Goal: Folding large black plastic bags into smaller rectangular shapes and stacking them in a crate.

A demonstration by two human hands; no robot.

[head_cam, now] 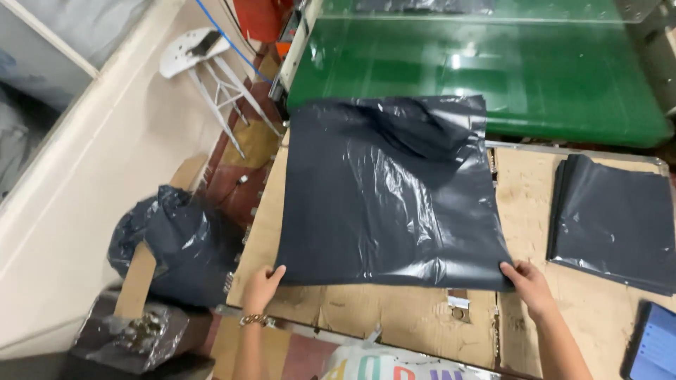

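Observation:
A large dark grey plastic bag (391, 193) lies spread flat on the cardboard-covered table (422, 317), its far edge reaching the green conveyor belt. My left hand (262, 288), with a bracelet at the wrist, grips the bag's near left corner. At the near right corner, my right hand (529, 285) pinches the bag's edge. The plastic is wrinkled and glossy, with a raised fold near its far right corner.
A stack of folded dark bags (612, 222) lies to the right. A green conveyor belt (493, 70) runs behind the table. A tablet (651, 345) sits at the near right. Left of the table are a full dark bag (172, 243), a white stool (204, 60) and a white wall.

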